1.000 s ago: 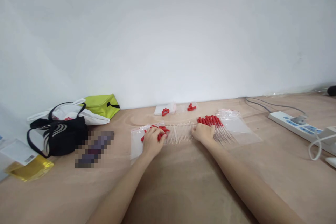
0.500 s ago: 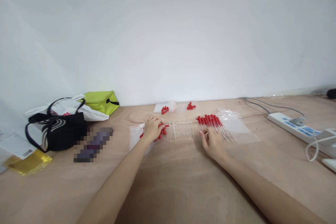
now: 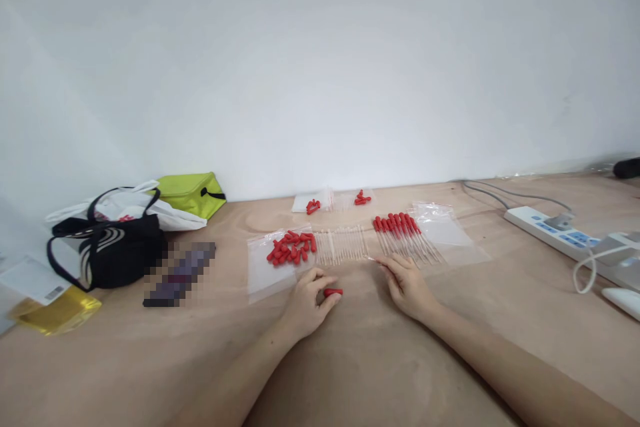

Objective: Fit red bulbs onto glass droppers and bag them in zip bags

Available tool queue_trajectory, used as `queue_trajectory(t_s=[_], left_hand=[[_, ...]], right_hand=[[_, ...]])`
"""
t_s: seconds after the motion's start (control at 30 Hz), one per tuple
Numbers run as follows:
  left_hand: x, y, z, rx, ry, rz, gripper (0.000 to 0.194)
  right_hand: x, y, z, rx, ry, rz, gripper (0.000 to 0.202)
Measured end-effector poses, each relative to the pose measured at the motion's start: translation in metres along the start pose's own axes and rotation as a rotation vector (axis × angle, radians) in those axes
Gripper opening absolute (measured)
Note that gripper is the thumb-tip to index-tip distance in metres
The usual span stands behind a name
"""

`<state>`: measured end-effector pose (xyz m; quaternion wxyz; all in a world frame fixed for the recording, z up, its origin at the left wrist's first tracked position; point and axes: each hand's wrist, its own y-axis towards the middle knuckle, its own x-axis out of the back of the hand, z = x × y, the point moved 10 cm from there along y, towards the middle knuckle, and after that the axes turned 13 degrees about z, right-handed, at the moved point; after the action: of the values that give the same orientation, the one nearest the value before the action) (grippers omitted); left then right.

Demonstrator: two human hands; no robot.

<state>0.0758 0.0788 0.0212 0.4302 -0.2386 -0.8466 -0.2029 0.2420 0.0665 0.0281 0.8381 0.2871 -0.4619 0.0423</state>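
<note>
My left hand (image 3: pixel 307 303) is closed around a red rubber dropper bulb (image 3: pixel 333 292), held between thumb and fingers low over the table. My right hand (image 3: pixel 406 283) pinches a thin dropper tube (image 3: pixel 371 258); only its pale tip shows beyond the fingers. Between and beyond my hands lies a row of thin, pale dropper tubes (image 3: pixel 343 245), side by side. Loose red bulbs (image 3: pixel 290 248) are heaped on a clear plastic bag (image 3: pixel 257 273) to the left. To the right, several droppers (image 3: pixel 400 227) with red bulbs fitted on their tubes lie in a slanted row.
Two small groups of red bulbs (image 3: pixel 313 205) lie on bags near the wall. Another clear bag (image 3: pixel 440 221) is at the right, and a power strip (image 3: pixel 550 230) with cables stands farther right. A black bag (image 3: pixel 125 253), a green bag (image 3: pixel 193 193) and a blurred item (image 3: pixel 183 273) occupy the left.
My left hand has drawn back from the bulb heap toward me, bringing one red bulb. My right hand now shows a tube tip at its fingers, pointing left.
</note>
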Motion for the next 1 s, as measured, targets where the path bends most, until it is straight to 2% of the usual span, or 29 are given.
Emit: queue_trajectory(t_s=[0.07,0.2,0.37,0.67,1.0], left_hand=[[0.001,0.000,-0.005,-0.028,0.011,-0.015,0.014],[0.003,-0.002,-0.014,-0.071,-0.020,-0.045,0.015],[0.004,-0.005,-0.018,-0.098,-0.063,-0.056,0.015],[0.003,-0.006,-0.014,-0.060,-0.077,-0.053,0.014],[-0.003,-0.003,-0.021,-0.108,-0.133,0.070,0.017]], right_hand=[[-0.005,0.002,0.010,0.026,0.014,0.057,0.024],[-0.013,0.001,0.030,0.081,0.068,0.152,0.021],[-0.016,0.000,0.048,0.143,0.084,0.179,0.021],[-0.018,-0.001,0.048,0.152,0.087,0.220,0.023],[-0.025,0.000,0.047,0.185,0.074,0.298,0.023]])
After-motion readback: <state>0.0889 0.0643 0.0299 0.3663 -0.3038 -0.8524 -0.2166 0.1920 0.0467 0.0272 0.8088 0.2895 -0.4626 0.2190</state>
